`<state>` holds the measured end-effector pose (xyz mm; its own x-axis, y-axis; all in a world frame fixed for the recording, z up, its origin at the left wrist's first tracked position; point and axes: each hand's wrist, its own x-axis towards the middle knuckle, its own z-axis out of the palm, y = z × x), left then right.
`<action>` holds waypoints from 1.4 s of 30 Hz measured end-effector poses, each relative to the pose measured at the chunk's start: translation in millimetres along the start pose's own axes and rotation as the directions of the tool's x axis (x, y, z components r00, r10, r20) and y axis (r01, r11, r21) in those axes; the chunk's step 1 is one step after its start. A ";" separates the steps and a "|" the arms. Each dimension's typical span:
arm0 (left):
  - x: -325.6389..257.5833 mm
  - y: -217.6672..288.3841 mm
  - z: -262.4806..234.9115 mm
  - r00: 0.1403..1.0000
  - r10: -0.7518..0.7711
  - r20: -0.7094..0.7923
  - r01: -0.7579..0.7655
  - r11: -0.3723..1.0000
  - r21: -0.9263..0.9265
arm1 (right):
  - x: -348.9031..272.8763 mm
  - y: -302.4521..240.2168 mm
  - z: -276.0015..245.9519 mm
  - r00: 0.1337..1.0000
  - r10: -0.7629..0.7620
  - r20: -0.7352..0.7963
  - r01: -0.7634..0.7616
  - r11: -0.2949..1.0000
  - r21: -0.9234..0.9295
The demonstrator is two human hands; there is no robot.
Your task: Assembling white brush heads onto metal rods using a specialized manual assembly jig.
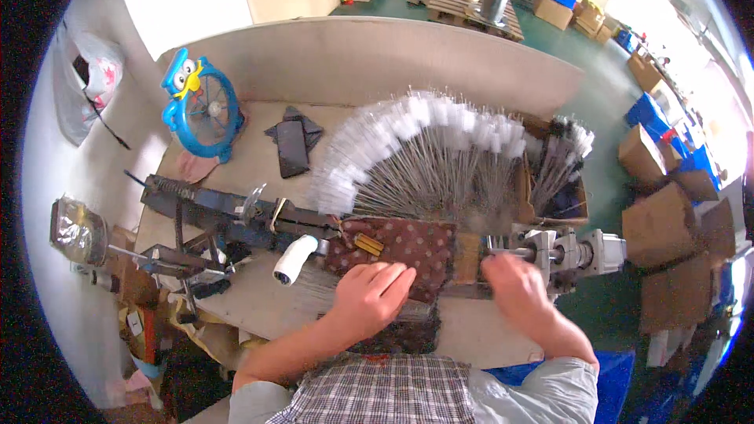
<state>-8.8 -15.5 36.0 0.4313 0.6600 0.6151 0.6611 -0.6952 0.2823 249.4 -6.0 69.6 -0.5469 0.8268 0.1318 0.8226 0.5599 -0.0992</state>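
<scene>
My left hand (375,292) rests over the near part of a brown polka-dot cloth (428,255), its fingers together and bent down. Whatever those fingers hold, if anything, is hidden beneath them. A small yellow-brown block (367,244) lies on the cloth just beyond that hand. My right hand (514,281) is blurred, close to the metal spindle of a motor unit (554,251), and its grip is unclear. Beyond both hands spreads a fan of thin wire brushes (424,122) with white bristle heads. Thin wires (314,286) lie to the left of my left hand.
A white curved pipe (294,261) stands left of the cloth. Further left are a dark metal frame (184,259) and a blue cartoon-shaped fan (203,110). A dark phone (293,148) lies behind. At right, a box (561,202) holds dark-tipped brushes; cardboard boxes (660,224) stand beyond.
</scene>
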 end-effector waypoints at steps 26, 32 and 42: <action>-43.3 12.4 -19.7 0.508 -0.799 0.322 0.716 0.183 -0.674 | 146.3 -51.4 38.1 0.943 -0.263 -0.206 0.333 0.789 0.516; -72.3 -17.1 -20.0 0.283 -0.891 0.354 0.639 -0.100 -0.763 | 164.1 -82.8 65.4 0.950 -0.196 -0.245 0.296 0.818 0.493; -72.7 -61.5 8.9 0.365 -0.870 0.331 0.900 0.239 -0.366 | 166.5 -100.7 53.2 0.985 -0.127 -0.115 0.164 0.888 0.430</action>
<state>-75.4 -18.1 -32.7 -0.2146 0.9402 -0.2644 0.3211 0.3236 0.8901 67.2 78.1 49.1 -0.6252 0.7374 0.2556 0.5736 0.6563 -0.4902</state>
